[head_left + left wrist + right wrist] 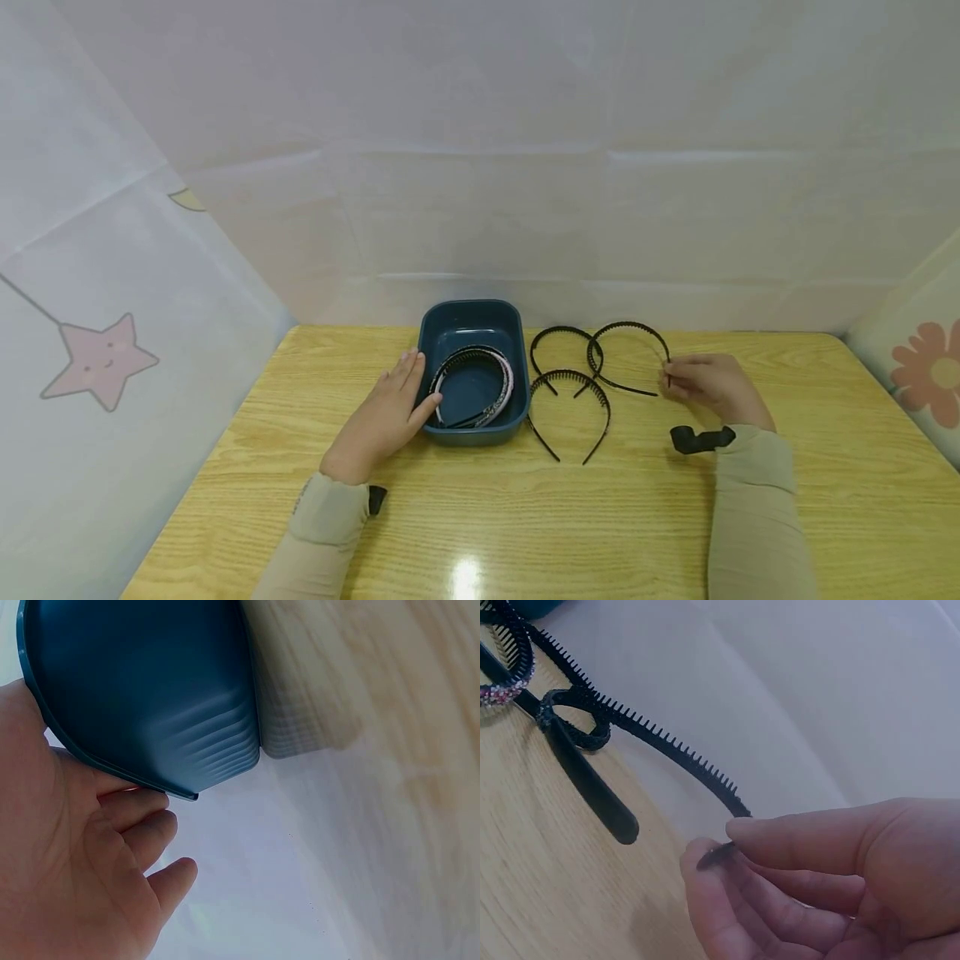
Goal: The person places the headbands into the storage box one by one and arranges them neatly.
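My right hand (712, 387) pinches one end of a black toothed headband (633, 324) between thumb and fingertips, plain in the right wrist view, where the band's comb teeth (667, 746) show. The band's other end overlaps a second black headband (542, 335). In front of these lies a third toothed headband (570, 372), beside a dark blue bin (471, 303). Along the bin's left rim lies my left hand (382, 417), fingers straight against the outside and thumb at the rim. Several headbands (506, 385), some black and one pale pink, are stacked inside the bin.
The wooden table (585, 533) ends at a pale cloth backdrop (480, 217) right behind the bin and headbands. Cloth also hangs at both sides, with a pink star (99, 360) on the left and a flower (933, 371) on the right.
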The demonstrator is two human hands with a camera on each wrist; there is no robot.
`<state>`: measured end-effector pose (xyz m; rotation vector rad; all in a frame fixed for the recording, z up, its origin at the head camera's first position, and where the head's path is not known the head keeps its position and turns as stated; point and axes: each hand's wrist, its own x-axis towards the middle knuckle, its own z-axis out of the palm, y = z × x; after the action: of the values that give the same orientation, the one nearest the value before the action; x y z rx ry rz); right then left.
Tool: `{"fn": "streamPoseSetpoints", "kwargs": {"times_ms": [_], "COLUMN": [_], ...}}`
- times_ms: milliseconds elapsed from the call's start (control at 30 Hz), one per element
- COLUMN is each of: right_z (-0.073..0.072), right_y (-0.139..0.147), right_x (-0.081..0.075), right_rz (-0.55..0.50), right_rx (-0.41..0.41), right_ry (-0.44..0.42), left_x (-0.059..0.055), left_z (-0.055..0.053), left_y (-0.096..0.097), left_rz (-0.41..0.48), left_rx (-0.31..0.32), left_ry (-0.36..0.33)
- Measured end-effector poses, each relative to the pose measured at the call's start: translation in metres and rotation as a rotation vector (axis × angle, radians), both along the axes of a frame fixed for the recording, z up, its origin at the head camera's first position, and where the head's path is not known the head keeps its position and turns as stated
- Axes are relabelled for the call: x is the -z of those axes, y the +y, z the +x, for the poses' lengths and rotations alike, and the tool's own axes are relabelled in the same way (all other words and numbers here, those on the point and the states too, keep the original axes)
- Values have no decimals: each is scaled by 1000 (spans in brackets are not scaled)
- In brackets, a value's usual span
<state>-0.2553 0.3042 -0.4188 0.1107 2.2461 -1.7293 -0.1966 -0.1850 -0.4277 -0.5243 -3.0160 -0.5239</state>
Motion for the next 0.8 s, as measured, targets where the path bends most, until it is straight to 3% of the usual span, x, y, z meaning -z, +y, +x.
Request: {"fn": "streamPoseSetpoints", "kwargs": {"times_ms": [133, 367, 600, 800], "right_z": [2, 2, 6, 5], "right_y": [-1, -4, -11, -21], "right_x": [-5, -14, -24, -26], "right_rz": [34, -76, -78, -141], "right_rx": [20, 69, 74, 140], "right_ry": [19, 8, 70, 115], "left_x": [-1, -1, -1, -1], "left_z": [0, 0, 0, 0], "left_y": [1, 0, 1, 0], "left_rz": [0, -4, -4, 0], "left_rx": [0, 5, 2, 4], "left_ry": [-7, -6, -5, -7]}}
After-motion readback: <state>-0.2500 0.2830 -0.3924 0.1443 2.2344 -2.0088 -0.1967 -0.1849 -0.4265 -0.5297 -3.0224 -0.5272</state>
